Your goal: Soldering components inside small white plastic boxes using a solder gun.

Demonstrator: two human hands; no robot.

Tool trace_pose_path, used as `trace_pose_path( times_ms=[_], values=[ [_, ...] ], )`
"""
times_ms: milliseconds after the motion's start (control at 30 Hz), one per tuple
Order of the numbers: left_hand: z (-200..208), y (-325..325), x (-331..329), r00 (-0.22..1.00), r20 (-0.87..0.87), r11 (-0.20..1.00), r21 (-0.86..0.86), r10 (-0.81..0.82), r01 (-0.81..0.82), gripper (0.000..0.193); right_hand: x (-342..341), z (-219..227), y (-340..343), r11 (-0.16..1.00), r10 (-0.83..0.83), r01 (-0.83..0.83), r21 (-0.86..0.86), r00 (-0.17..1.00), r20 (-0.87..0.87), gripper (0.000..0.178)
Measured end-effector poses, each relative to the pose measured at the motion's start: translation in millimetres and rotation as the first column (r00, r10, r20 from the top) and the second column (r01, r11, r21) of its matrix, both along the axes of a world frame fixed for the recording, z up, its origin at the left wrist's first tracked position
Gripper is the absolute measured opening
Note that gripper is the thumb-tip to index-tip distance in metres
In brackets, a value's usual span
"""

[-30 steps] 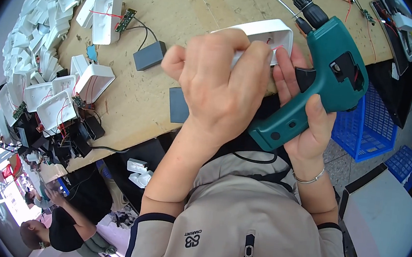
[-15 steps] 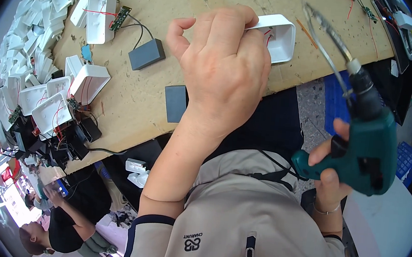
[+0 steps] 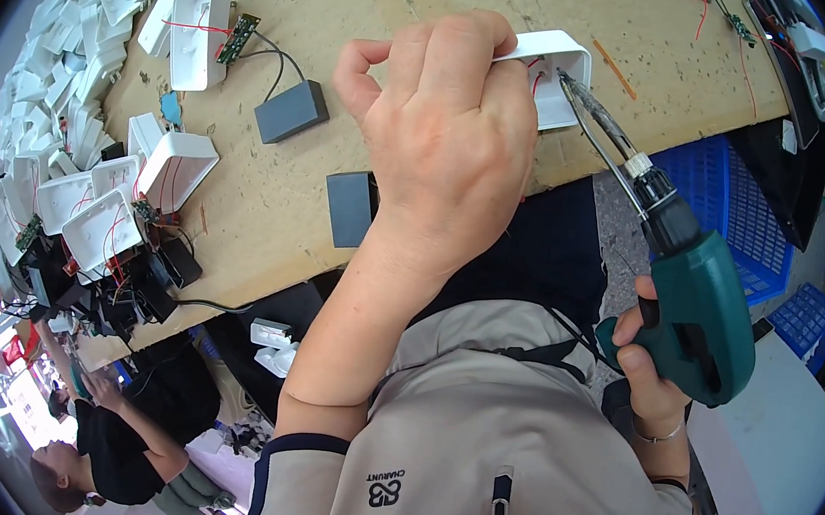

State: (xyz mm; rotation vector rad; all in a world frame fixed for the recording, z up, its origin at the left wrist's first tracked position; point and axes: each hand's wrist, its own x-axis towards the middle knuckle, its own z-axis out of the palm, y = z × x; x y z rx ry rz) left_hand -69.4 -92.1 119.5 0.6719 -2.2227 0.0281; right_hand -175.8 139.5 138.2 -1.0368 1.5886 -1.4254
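My left hand is closed on the near-left side of a white plastic housing on the table. Short red wires show inside the open box; my fingers hide its left part. In my right hand is a green soldering gun, gripped by its handle with a finger by the black trigger. A thin metal tube runs alongside its dark tip, which reaches into the housing opening near the red wires. Whether the tip touches anything inside, I cannot tell.
A dark grey box is cabled to a green circuit board beside a white housing. Another grey box sits by the table edge. White parts pile up at left. A co-worker is at lower left; blue crates stand right.
The soldering gun has swung left and down, its tip passing from beyond the housing into its opening. My left hand and the housing have stayed nearly still.
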Motion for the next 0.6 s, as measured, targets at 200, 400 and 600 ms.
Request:
trace_pose_path(
  times_ms=[200, 400, 600],
  values=[
    [0.6, 2.7, -1.2, 1.000, -0.007, 1.000, 0.010, 0.000, 0.000, 0.009, -1.2, 4.4, -5.3, 0.998, 0.029, -0.030, 0.046, 0.999, 0.021, 0.054],
    [0.0, 1.3, 0.7, 1.000, -0.007, 1.000, 0.012, -0.004, 0.004, 0.007, -1.7, 7.0, -10.1, 0.996, 0.033, -0.035, 0.081, 0.999, 0.019, 0.051],
    [-0.9, 0.7, 0.2, 1.000, -0.022, 1.000, 0.025, -0.011, 0.012, 0.008, -0.6, 8.8, -11.9, 0.994, 0.019, -0.019, 0.103, 1.000, 0.008, 0.047]
  ],
)
